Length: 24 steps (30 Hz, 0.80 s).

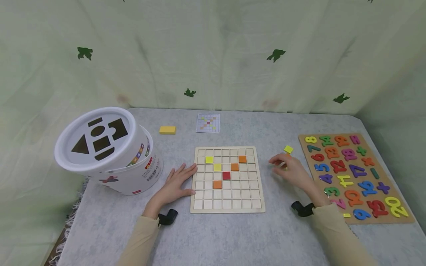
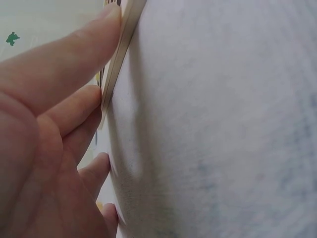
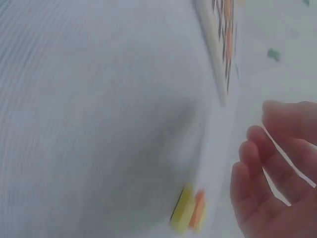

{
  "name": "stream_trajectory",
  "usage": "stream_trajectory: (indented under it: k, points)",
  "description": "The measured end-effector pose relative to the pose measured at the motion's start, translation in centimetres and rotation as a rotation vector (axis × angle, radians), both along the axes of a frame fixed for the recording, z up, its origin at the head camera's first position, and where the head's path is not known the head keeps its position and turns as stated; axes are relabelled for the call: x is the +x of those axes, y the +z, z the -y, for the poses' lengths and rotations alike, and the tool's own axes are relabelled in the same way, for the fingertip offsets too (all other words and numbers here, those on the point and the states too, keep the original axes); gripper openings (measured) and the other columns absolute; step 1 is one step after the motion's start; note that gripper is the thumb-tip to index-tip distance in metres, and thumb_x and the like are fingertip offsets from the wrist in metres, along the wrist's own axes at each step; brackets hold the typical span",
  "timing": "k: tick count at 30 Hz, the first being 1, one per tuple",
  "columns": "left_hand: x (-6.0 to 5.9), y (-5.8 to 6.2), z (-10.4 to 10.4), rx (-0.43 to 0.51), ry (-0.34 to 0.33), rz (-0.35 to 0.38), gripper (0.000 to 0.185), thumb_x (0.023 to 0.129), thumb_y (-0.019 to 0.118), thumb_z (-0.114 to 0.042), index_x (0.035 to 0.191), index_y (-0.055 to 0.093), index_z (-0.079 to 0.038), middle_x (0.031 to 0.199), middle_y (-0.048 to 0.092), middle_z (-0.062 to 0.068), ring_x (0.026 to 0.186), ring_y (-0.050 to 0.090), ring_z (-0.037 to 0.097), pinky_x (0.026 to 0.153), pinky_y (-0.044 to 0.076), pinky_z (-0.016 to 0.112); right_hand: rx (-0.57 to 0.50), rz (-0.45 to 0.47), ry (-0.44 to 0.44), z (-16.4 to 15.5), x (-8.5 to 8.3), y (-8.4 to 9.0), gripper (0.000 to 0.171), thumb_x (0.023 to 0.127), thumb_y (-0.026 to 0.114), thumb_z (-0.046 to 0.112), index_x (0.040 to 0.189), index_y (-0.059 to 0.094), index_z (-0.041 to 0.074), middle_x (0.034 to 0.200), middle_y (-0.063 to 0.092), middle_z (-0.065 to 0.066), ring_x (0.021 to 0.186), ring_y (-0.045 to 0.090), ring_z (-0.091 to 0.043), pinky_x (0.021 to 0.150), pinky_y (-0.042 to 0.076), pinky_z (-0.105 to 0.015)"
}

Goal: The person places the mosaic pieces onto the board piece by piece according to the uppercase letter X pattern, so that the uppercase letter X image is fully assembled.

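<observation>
Hovering above the table, the right hand holds nothing, its fingers loosely bent, near a yellow tile. Fingers spread, the left hand touches the left edge of the grid board, where yellow, orange and red squares lie; beyond it is a patterned card.

Left sleeve: long, plain beige from where I stand
Right sleeve: matching beige
Left wrist camera: black, stubby, with a rounded end
Right wrist camera: same black, bent like an elbow
Left hand: bare
Right hand: bare
</observation>
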State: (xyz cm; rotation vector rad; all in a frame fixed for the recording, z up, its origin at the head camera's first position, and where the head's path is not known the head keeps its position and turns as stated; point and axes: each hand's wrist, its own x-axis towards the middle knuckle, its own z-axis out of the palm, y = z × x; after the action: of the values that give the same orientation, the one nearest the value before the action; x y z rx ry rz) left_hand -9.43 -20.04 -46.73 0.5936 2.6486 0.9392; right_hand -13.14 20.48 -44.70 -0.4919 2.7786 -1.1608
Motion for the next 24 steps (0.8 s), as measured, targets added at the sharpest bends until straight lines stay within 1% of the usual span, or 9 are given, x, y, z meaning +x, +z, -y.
stream_trajectory:
  k: [4, 6, 8, 10, 14, 17, 21, 24]
  points:
    - [0.0, -0.1, 0.1, -0.002, 0.0, 0.007, 0.079, 0.078, 0.068, -0.034, 0.143, 0.027, -0.017, 0.147, 0.021, -0.003, 0.136, 0.002, 0.025, 0.105, -0.008, 0.049, 0.001, 0.052, -0.068, -2.9, -0.2, -0.3, 0.022, 0.082, 0.062, 0.001, 0.104, 0.06, 0.001, 0.102, 0.058, -0.012, 0.092, 0.052, -0.026, 0.076, 0.046, -0.041]
    - [0.0, -0.1, 0.0, -0.004, -0.001, 0.006, 0.079, 0.079, 0.068, -0.034, 0.143, 0.026, -0.017, 0.147, 0.02, -0.003, 0.136, 0.002, 0.025, 0.105, -0.008, 0.049, 0.006, 0.095, -0.093, -3.7, -0.1, -0.4, 0.023, 0.082, 0.062, 0.001, 0.105, 0.059, 0.0, 0.105, 0.055, -0.013, 0.096, 0.05, -0.028, 0.079, 0.045, -0.043]
    - [0.0, -0.1, 0.0, -0.006, -0.004, 0.001, 0.078, 0.079, 0.067, -0.035, 0.143, 0.026, -0.017, 0.148, 0.02, -0.004, 0.136, 0.002, 0.025, 0.105, -0.008, 0.049, 0.035, 0.115, -0.114, -4.1, 0.0, -0.4, 0.024, 0.082, 0.062, 0.003, 0.106, 0.058, 0.001, 0.107, 0.054, -0.014, 0.097, 0.049, -0.029, 0.08, 0.044, -0.045]
    - [0.0, -0.1, 0.0, -0.004, -0.007, -0.008, 0.078, 0.079, 0.067, -0.035, 0.143, 0.027, -0.016, 0.148, 0.02, -0.003, 0.136, 0.002, 0.026, 0.105, -0.008, 0.049, 0.063, 0.119, -0.125, -4.4, 0.1, -0.5, 0.025, 0.081, 0.063, 0.003, 0.105, 0.059, 0.001, 0.106, 0.054, -0.014, 0.097, 0.05, -0.029, 0.081, 0.043, -0.046]
    - [0.0, 0.0, 0.0, -0.002, -0.009, -0.017, 0.077, 0.079, 0.067, -0.034, 0.142, 0.028, -0.015, 0.148, 0.02, -0.002, 0.136, 0.003, 0.027, 0.104, -0.008, 0.05, 0.115, 0.097, -0.119, -4.7, 0.1, -0.9, 0.024, 0.078, 0.065, 0.0, 0.102, 0.061, 0.001, 0.098, 0.055, -0.013, 0.09, 0.051, -0.028, 0.076, 0.043, -0.043]
    - [0.0, 0.0, 0.0, -0.003, -0.009, -0.015, 0.077, 0.079, 0.067, -0.034, 0.143, 0.028, -0.015, 0.148, 0.02, -0.002, 0.136, 0.003, 0.026, 0.104, -0.008, 0.049, 0.134, 0.085, -0.118, -4.6, 0.0, -1.2, 0.025, 0.076, 0.066, -0.003, 0.1, 0.061, 0.0, 0.094, 0.054, -0.013, 0.087, 0.05, -0.027, 0.074, 0.043, -0.041]
    - [0.0, 0.1, 0.0, 0.0, -0.007, -0.013, 0.077, 0.079, 0.067, -0.033, 0.142, 0.028, -0.015, 0.148, 0.021, -0.001, 0.136, 0.003, 0.027, 0.104, -0.008, 0.05, 0.151, 0.078, -0.127, -4.2, -0.2, -1.5, 0.024, 0.076, 0.067, -0.001, 0.099, 0.062, 0.002, 0.095, 0.055, -0.012, 0.086, 0.05, -0.026, 0.074, 0.044, -0.04]
    - [0.0, 0.2, -0.1, 0.001, -0.006, -0.014, 0.077, 0.079, 0.068, -0.033, 0.142, 0.028, -0.014, 0.148, 0.021, -0.001, 0.136, 0.003, 0.028, 0.104, -0.007, 0.05, 0.153, 0.059, -0.105, -3.4, -0.2, -1.5, 0.025, 0.075, 0.067, 0.001, 0.099, 0.061, 0.003, 0.095, 0.057, -0.011, 0.085, 0.052, -0.024, 0.074, 0.046, -0.04]
